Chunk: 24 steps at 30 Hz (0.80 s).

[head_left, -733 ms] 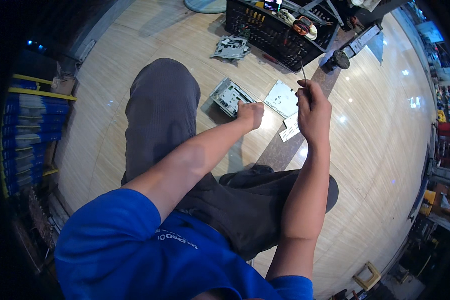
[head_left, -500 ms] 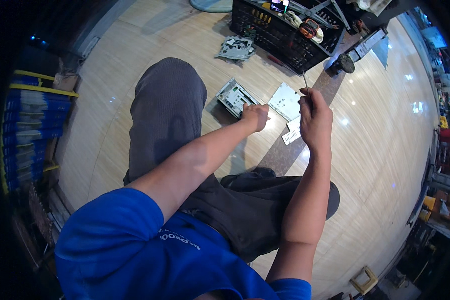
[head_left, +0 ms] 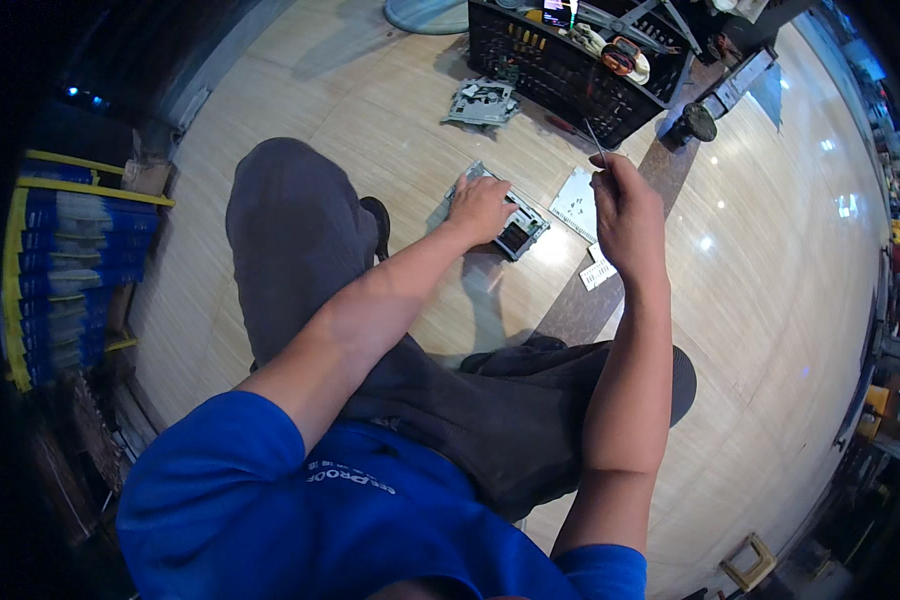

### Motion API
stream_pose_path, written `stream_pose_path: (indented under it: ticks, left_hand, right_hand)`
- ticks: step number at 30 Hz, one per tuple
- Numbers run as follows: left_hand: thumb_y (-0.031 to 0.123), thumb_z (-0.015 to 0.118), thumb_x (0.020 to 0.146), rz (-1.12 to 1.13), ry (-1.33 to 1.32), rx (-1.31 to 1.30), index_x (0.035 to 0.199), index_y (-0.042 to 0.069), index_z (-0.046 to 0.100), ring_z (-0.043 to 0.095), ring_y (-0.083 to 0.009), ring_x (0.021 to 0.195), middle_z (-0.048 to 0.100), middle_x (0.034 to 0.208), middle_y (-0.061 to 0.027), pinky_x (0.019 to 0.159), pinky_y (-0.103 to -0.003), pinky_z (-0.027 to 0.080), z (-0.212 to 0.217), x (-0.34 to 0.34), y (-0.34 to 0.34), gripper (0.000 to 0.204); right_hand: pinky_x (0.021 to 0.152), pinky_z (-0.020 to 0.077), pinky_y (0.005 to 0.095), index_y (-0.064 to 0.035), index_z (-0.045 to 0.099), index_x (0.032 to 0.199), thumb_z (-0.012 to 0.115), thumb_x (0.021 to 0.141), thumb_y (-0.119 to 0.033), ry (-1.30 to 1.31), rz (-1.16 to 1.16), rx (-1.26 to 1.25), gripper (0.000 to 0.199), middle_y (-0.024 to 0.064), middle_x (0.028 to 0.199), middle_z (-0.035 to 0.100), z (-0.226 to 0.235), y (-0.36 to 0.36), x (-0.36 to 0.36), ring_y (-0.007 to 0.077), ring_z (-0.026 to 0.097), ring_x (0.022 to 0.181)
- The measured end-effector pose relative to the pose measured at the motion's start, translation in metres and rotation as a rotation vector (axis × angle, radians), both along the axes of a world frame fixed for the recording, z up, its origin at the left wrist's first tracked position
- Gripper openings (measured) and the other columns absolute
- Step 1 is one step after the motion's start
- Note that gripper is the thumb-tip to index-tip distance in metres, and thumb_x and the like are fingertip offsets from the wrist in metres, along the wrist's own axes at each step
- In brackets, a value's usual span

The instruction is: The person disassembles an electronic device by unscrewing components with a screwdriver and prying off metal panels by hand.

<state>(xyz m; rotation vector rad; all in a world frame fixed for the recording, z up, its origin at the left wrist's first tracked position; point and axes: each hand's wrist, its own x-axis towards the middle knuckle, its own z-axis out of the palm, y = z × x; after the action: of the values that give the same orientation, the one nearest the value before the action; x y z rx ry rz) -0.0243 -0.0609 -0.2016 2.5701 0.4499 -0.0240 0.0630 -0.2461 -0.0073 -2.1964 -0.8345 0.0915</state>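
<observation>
Pale, glossy floor (head_left: 750, 300) is being used as the bench; a black plastic crate (head_left: 530, 70) is standing at the far side, with a stack of metal parts (head_left: 480, 103) lying just beside it. Boxy metal chassis (head_left: 523, 228) is being worked ahead of the crossed legs, between that stack and a pale flat panel (head_left: 576, 200). A smaller slotted plate (head_left: 596, 274) is lying near the panel's close end.

Handling, judged by eye: chassis is looking stiff and fairly light, likely slick on bare metal, with thin edges that could bite. Innards showing through the dark opening are probably fragile, so hold is best being taken on the long outer sides, clear of the opening.

Grip: chassis is being covered from above by the left hand (head_left: 480, 208), fingers spreading over the far end, thumb lying apart toward the opening. Fingertips are partly being hidden, so whether it's being clamped or only steadied can't be told. Thin metal tool (head_left: 596, 142) is being pinched in the right hand (head_left: 625, 205), thumb and fingers closing together on it, tip pointing up and away, well apart from the chassis.
</observation>
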Motion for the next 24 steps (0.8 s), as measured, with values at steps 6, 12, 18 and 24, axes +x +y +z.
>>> stream_pose_path:
  ticks: [6, 12, 18, 24]
  left_hand:
    - [0.042, 0.075, 0.087, -0.275, 0.283, 0.086, 0.131, 0.016, 0.067, 0.057, -0.0293, 0.127, 0.067, 0.129, -0.0114, 0.118, -0.064, 0.022, 0.004, -0.028, 0.013, 0.052]
    - [0.031, 0.080, 0.083, -0.241, 0.232, 0.168, 0.127, 0.020, 0.069, 0.058, -0.0263, 0.126, 0.069, 0.120, -0.0061, 0.120, -0.064, 0.021, -0.009, -0.033, 0.006, 0.046]
    - [0.033, 0.078, 0.084, -0.204, 0.188, 0.168, 0.127, 0.021, 0.069, 0.059, -0.0260, 0.124, 0.070, 0.118, -0.0056, 0.120, -0.060, 0.025, -0.017, -0.026, 0.002, 0.046]
    - [0.035, 0.075, 0.087, -0.149, 0.177, 0.153, 0.125, 0.021, 0.068, 0.060, -0.0294, 0.121, 0.070, 0.115, -0.0085, 0.119, -0.060, 0.026, -0.017, -0.021, -0.010, 0.042]
  right_hand:
    - [0.082, 0.0529, 0.0494, -0.0044, 0.064, 0.117, 0.061, 0.096, -0.011, -0.020, 0.013, 0.030, 0.023, 0.0240, 0.104, 0.070, 0.005, -0.002, -0.005, 0.0451, 0.066, 0.098]
    - [0.081, 0.0529, 0.0488, -0.0043, 0.064, 0.117, 0.061, 0.096, -0.010, -0.028, 0.030, 0.032, 0.022, 0.0245, 0.102, 0.070, 0.011, -0.003, -0.015, 0.0456, 0.067, 0.095]
    - [0.078, 0.0528, 0.0481, -0.0042, 0.065, 0.116, 0.061, 0.096, -0.009, -0.029, 0.025, 0.005, 0.020, 0.0259, 0.097, 0.069, 0.013, -0.003, -0.020, 0.0457, 0.067, 0.092]
    - [0.075, 0.0515, 0.0348, 0.0007, 0.065, 0.116, 0.062, 0.098, -0.008, -0.008, 0.015, -0.012, 0.019, 0.0183, 0.085, 0.067, 0.009, -0.007, -0.018, 0.0256, 0.065, 0.078]
